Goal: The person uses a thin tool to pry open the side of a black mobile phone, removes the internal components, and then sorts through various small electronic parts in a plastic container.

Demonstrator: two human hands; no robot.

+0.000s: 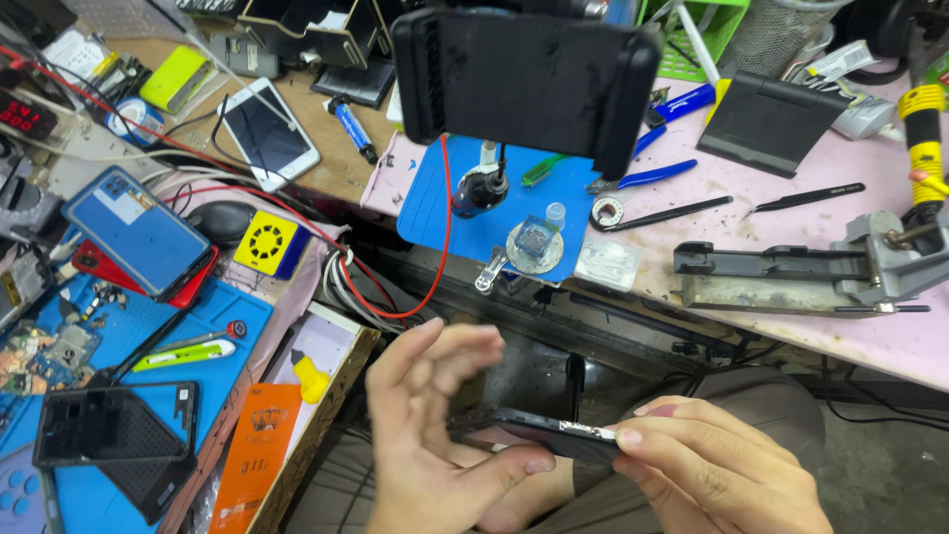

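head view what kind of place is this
Likely a phone repair bench. Phones and a stripped phone frame lie on the table, with tweezers and a vise. The left hand and right hand hold a dark phone.

Both hands bare, no gloves, rings or watch. Left hand (435,435) and right hand (712,465) bare to frame edge, no sleeves showing. Nails short, plain, unpainted. Grey-brown trousers (761,400) over knee below.
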